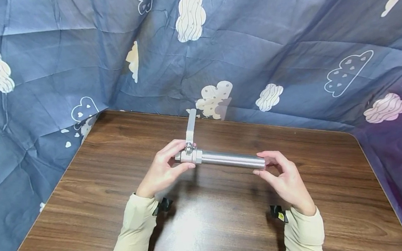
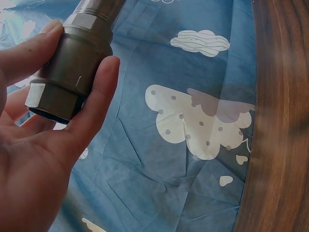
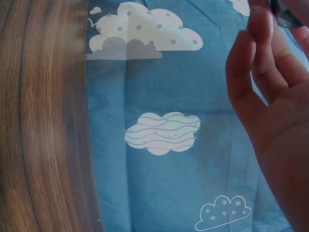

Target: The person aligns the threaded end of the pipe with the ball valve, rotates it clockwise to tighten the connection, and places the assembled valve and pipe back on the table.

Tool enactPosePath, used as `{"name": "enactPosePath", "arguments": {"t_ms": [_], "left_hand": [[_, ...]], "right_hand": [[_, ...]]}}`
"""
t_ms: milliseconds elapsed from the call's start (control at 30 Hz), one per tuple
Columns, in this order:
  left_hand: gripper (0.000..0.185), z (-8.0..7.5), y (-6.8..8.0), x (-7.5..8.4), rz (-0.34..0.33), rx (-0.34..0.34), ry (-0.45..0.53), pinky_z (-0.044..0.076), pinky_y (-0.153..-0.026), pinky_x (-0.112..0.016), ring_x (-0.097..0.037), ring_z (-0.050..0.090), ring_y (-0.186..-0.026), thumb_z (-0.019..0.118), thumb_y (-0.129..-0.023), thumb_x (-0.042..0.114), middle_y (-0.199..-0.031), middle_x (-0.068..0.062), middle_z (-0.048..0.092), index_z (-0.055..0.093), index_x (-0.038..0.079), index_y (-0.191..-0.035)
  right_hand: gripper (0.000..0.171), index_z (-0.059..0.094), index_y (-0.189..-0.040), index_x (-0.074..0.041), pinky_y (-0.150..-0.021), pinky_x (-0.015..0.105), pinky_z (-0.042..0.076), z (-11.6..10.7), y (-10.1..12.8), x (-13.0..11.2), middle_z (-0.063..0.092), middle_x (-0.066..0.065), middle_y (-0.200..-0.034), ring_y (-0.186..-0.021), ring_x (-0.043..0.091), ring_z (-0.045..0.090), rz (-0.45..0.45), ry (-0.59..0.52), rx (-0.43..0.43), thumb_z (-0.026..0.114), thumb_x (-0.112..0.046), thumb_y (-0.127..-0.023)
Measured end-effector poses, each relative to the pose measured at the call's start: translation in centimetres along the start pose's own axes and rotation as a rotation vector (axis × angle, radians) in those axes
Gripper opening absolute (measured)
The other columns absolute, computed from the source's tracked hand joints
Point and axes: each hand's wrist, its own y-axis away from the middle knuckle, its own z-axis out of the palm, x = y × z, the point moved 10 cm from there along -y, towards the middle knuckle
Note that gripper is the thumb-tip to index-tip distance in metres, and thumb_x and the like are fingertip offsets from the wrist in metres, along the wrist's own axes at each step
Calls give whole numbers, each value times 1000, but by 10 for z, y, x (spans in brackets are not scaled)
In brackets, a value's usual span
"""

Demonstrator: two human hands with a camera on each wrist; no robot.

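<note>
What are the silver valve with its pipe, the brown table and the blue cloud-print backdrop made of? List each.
Silver valve with pipe: likely stainless steel; brushed grey sheen, bright highlights.
Brown table: wood or wood-look laminate; grain streaks, glossy glare, so probably laminate.
Blue cloud-print backdrop: thin fabric; creases and fold lines.

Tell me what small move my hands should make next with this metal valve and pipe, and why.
Probably twist the pipe with the right hand while the left hand holds the valve steady. Each hand already grips one end, the assembly is held above the table, and the valve's lever sticks up clear of the fingers. Whether the joint is tight cannot be seen.
</note>
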Motion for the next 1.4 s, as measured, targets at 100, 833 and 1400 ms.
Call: {"name": "enactPosePath", "arguments": {"t_ms": [100, 833, 1400], "left_hand": [[44, 0, 0, -1, 0, 1, 4, 56, -84, -20, -8, 59, -103, 76, -78, -4, -117, -18, 61, 62, -6, -119], [44, 1, 0, -1, 1, -1, 17, 56, -84, -19, -7, 59, -103, 75, -77, -6, -117, -19, 61, 61, -8, -119], [44, 1, 0, -1, 3, -4, 24, 56, -84, -20, -8, 59, -103, 76, -77, -6, -117, -19, 61, 62, -7, -119]], "right_hand": [[51, 61, -111, 6, -72, 13, 51, -1, -3, -6, 62, 0, -98, -83, 3, 57, -14, -24, 15, 75, 23, -65], [46, 61, -106, 10, -70, 11, 48, -3, -7, -25, 59, 2, -88, -77, 8, 55, 3, -39, 39, 75, 24, -64], [44, 60, -110, 10, -68, 11, 46, -3, -6, -28, 57, 6, -81, -78, 2, 54, 12, 51, 13, 74, 19, -69]]}}
